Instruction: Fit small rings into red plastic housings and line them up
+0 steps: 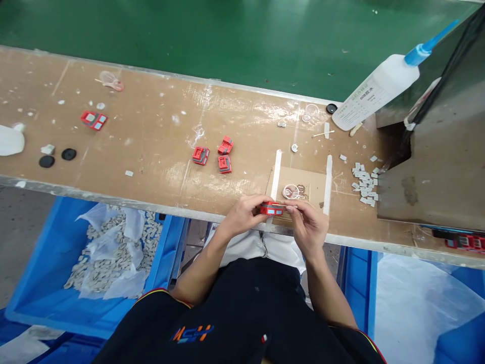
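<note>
My left hand (242, 217) grips a small red toy vehicle part (271, 209) with pale window-like panels, at the bench's front edge. Pinched in the fingers of my right hand (309, 226) is a thin stick (279, 204), its far end at the top of the red part; I cannot tell whether it touches. Just beyond my hands, a small round clear cup (290, 191) sits on a taped cardboard sheet (318, 183). Three similar red parts lie further left, one of them a red and grey part (200, 155).
A large white glue bottle (373, 96) with a blue nozzle leans at the right, near a pile of small pale pieces (366, 184) and a metal box (435, 162). Another red part (94, 120) lies at left. Blue bins (41, 283) stand below the bench (159, 151).
</note>
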A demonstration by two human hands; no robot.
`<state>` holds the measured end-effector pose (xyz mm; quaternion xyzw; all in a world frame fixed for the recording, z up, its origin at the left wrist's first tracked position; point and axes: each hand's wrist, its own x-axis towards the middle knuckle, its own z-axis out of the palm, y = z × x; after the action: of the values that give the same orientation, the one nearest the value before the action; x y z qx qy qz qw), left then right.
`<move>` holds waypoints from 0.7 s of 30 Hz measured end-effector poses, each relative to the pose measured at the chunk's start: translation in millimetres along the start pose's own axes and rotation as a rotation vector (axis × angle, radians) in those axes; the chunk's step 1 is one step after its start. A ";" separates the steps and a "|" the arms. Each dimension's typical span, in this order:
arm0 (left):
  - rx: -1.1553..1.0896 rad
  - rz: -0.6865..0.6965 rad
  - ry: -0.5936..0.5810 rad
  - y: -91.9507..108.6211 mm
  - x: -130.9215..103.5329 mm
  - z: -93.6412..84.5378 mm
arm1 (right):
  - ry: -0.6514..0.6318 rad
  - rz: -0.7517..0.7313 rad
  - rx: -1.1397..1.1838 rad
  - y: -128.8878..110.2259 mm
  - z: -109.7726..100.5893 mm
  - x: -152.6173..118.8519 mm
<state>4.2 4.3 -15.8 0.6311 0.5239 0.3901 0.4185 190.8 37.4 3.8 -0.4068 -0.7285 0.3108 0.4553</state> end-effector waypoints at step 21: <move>0.004 0.021 0.016 -0.2 -1.5 -0.1 | 0.214 0.057 -0.123 19.8 -8.2 9.8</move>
<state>3.8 2.9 -16.1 0.6343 0.5214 0.3984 0.4088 202.0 56.1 -5.3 -0.4852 -0.6817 0.2332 0.4954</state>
